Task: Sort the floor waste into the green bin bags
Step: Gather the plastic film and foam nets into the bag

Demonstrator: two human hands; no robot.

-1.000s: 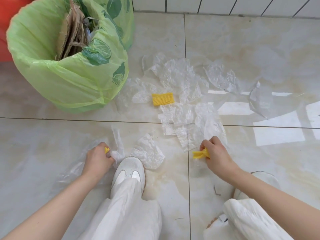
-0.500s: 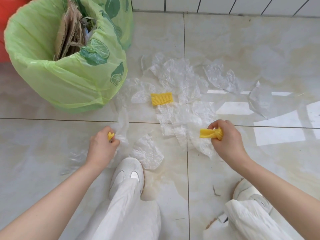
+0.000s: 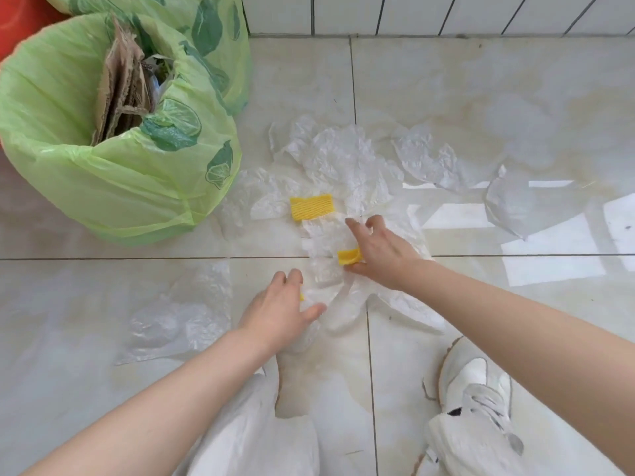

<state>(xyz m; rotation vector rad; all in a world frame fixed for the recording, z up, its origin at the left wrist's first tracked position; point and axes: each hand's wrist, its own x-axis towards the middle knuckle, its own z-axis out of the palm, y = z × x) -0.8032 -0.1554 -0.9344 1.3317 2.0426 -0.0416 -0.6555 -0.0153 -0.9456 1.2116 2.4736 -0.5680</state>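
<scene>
Yellow foam netting shows in three spots among the crumpled clear plastic [image 3: 343, 159] on the tiled floor [image 3: 481, 97]. One folded yellow piece [image 3: 348, 256] sits pinched between the thumb and palm of the right hand [image 3: 381, 255], whose other fingers stretch forward over a sheet of plastic film. A flat yellow net sleeve [image 3: 312, 206] lies loose on the plastic just ahead and to the left of those fingertips, not touched by either hand. The left hand [image 3: 278, 310] hovers low beside the right one, fingers spread and relaxed over the film; a sliver of yellow [image 3: 302, 297] peeks from under its palm, though whether it is actually held cannot be told. More clear film [image 3: 185, 314] lies on the floor to the left of the left hand, and further scraps [image 3: 426, 159] lie beyond the right hand. Well ahead and to the left of both hands stands the green bin bag [image 3: 113, 173], open, with torn cardboard [image 3: 120, 84] standing inside it. A second green bag [image 3: 213, 32] stands behind it. A white shoe [image 3: 474, 383] rests under the right forearm.
</scene>
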